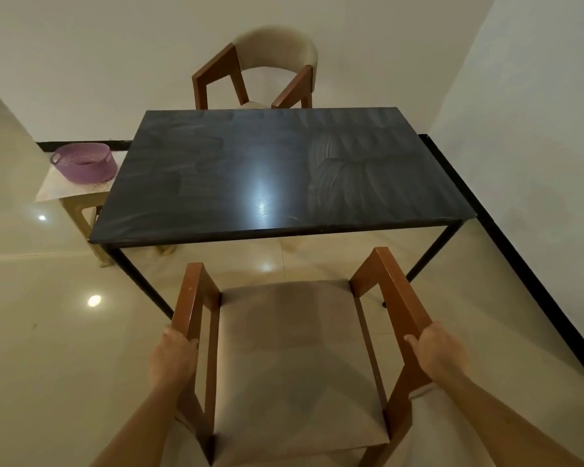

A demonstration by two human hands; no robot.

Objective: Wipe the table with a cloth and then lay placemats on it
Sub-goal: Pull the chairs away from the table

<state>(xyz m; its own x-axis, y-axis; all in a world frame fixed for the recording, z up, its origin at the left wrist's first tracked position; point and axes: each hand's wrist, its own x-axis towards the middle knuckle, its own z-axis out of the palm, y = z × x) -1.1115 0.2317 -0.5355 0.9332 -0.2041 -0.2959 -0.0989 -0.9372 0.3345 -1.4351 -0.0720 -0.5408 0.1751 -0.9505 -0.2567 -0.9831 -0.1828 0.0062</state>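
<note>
The table [216, 156] stood in the middle of the view, a dark rectangular top on thin black legs, its right end close to a black skirting strip along the wall. Pale smear marks crossed the top, heaviest on the right half, and a bright ceiling reflection sat near the front edge. No cloth and no placemat could be identified with certainty in the view.

The near chair [297, 358], with brown wooden arms and a grey-beige seat pad, stood just short of the table's front edge, apart from it. The left hand [172, 357] gripped the left armrest, fingers curled over the outer side and the thumb on top. The right hand [440, 352] gripped the right armrest in the same manner, thumb lying along the inner edge. Both forearms reached in from the bottom of the frame.

A 2nd chair [270, 62], with a curved cream backrest and brown arms, stood at the far side, its seat partly under the table edge.

To the left, a purple basket [86, 161] with a perforated wall rested on a pale patterned sheet [53, 188] covering a small light wooden stool [81, 217] just beside the table's left end. The basket's contents could not be seen. The floor [31, 298] was glossy cream tile.
</note>
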